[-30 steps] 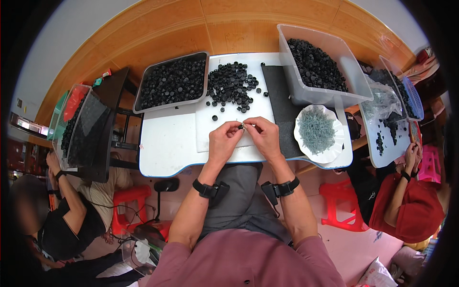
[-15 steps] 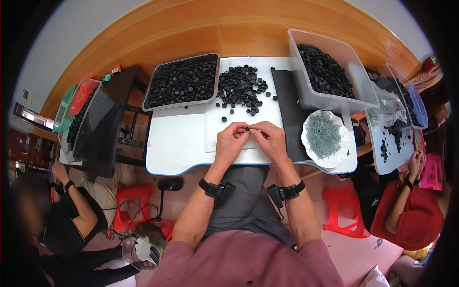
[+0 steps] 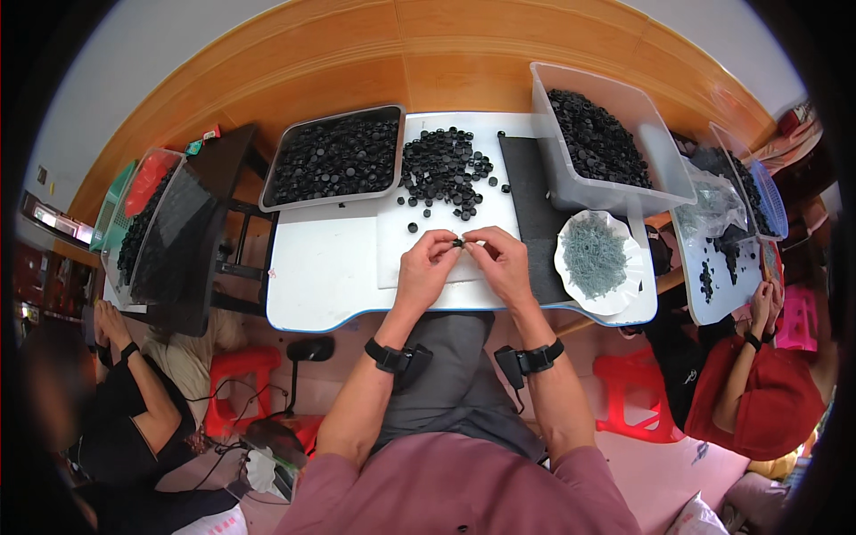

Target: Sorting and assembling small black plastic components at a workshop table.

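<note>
My left hand [image 3: 424, 272] and my right hand [image 3: 503, 269] meet over the front of the white table, fingertips pinched together on a small black cap-like part [image 3: 457, 242]. Both hands grip it, and the fingers cover much of it. Just beyond lies a loose pile of small round black caps [image 3: 441, 169] on a white sheet [image 3: 392, 259]. Right of my right hand, a white scalloped plate [image 3: 624, 299] bears a heap of thin grey-green pieces [image 3: 594, 254], too fine to make out singly.
A metal-rimmed tray [image 3: 334, 201] of black caps stands back left. A tall translucent bin [image 3: 664, 143] of black parts stands back right, near a black mat [image 3: 546, 267]. People sit at side tables on both sides. Red stools [image 3: 629, 397] stand below.
Both hands stay together at the same spot, and the black part shows a little more between the fingertips. The whole view has shifted slightly.
</note>
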`<control>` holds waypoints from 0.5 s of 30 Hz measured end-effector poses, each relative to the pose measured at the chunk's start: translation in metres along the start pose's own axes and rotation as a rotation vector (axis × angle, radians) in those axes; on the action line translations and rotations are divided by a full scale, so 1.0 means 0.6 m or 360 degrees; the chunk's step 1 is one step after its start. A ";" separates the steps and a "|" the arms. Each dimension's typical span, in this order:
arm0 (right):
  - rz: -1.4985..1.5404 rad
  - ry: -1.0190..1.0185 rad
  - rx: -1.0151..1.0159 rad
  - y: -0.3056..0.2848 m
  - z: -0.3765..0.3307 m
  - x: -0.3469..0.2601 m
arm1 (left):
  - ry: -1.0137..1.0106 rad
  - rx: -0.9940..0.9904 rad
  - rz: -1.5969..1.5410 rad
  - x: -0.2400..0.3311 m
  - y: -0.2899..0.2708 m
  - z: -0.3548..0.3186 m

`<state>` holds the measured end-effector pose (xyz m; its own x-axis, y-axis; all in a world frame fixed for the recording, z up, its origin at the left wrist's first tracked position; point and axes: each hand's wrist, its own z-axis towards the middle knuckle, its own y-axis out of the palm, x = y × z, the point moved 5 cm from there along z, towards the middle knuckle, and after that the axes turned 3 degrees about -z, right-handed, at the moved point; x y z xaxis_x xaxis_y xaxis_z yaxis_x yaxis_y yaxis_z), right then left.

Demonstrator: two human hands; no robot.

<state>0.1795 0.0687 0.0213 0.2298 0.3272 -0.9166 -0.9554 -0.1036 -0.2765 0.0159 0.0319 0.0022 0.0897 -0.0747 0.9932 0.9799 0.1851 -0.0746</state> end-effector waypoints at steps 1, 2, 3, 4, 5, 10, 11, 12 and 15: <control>-0.0006 -0.0070 -0.0016 0.000 0.000 -0.003 | -0.0036 -0.0014 -0.0019 -0.002 0.000 -0.001; -0.0009 -0.0143 -0.0034 0.002 0.001 -0.007 | -0.0071 -0.0024 -0.0034 -0.005 -0.001 -0.001; -0.0010 -0.0144 -0.0033 0.002 0.001 -0.007 | -0.0069 -0.0025 -0.0035 -0.007 0.000 0.000; 0.0006 -0.0134 -0.0035 0.002 0.001 -0.007 | -0.0046 -0.0020 -0.0096 -0.008 0.002 0.001; 0.0023 -0.0121 -0.0037 0.002 0.001 -0.006 | -0.0026 -0.0016 -0.0157 -0.008 0.003 0.002; 0.0038 -0.0108 -0.0052 0.000 0.000 -0.006 | -0.0099 -0.0062 -0.0197 -0.008 0.001 0.008; 0.0033 -0.0098 -0.0060 0.000 0.000 -0.006 | -0.0131 -0.0082 -0.0237 -0.008 0.001 0.009; 0.0034 -0.0096 -0.0060 0.000 -0.001 -0.006 | -0.0132 -0.0082 -0.0236 -0.006 0.001 0.010; 0.0016 -0.0104 -0.0019 0.000 -0.003 -0.007 | -0.0192 -0.0103 -0.0232 -0.005 0.003 0.012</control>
<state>0.1787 0.0656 0.0247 0.2074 0.3865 -0.8987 -0.9552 -0.1182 -0.2713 0.0160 0.0393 -0.0004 -0.0725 0.0226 0.9971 0.9907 0.1172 0.0694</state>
